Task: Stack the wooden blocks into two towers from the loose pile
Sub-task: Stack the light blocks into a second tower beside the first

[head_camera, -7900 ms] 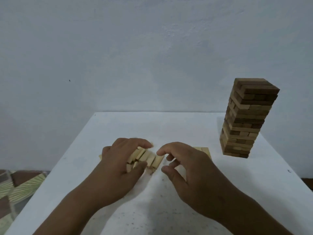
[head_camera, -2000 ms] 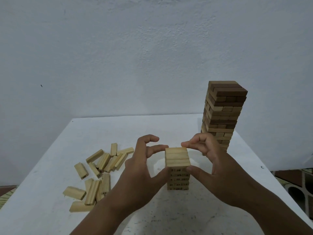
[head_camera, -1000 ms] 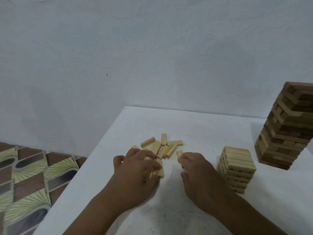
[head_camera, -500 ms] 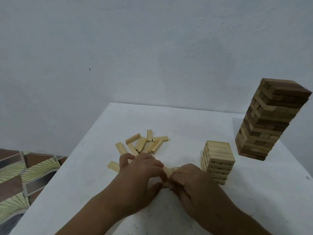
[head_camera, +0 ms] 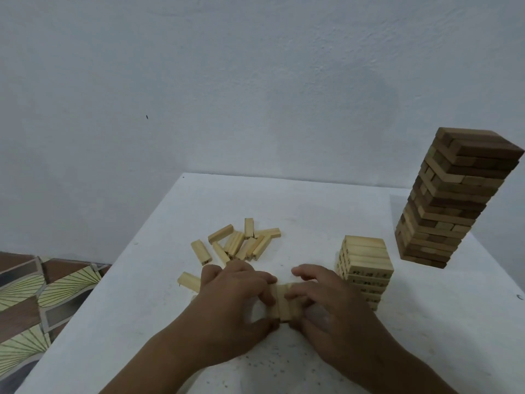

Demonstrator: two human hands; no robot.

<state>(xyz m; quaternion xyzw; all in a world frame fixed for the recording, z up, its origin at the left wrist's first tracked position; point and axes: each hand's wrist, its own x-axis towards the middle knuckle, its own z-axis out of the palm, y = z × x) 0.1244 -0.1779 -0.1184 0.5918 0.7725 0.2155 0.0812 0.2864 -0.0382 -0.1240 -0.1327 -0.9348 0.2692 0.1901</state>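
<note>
Head view: I look down at a white table (head_camera: 312, 211) set against a pale wall.
Left hand (head_camera: 235, 305): fingers curled, pressing the left side of a small row of blocks (head_camera: 284, 302) near the table's 6 o'clock edge.
Right hand (head_camera: 326, 308): fingers curled, pinching the same row from the right; the two hands squeeze it between them.
Loose pile (head_camera: 241, 243): pale blocks scattered at 11 o'clock from my hands, one stray block (head_camera: 189, 280) at 9 o'clock.
Short tower (head_camera: 365, 268): pale, just beside my right hand at 2 o'clock.
Tall tower (head_camera: 451, 200): darker wood, at 2 o'clock further back, near the table's right edge, its upper layers twisted.
Risk, row: I judge the squeezed blocks could buckle or drop out if my pressure is uneven when lifting.
Risk, short tower: my right wrist is close enough to knock it.
Risk, placing: setting the row down askew could topple the layers.
</note>
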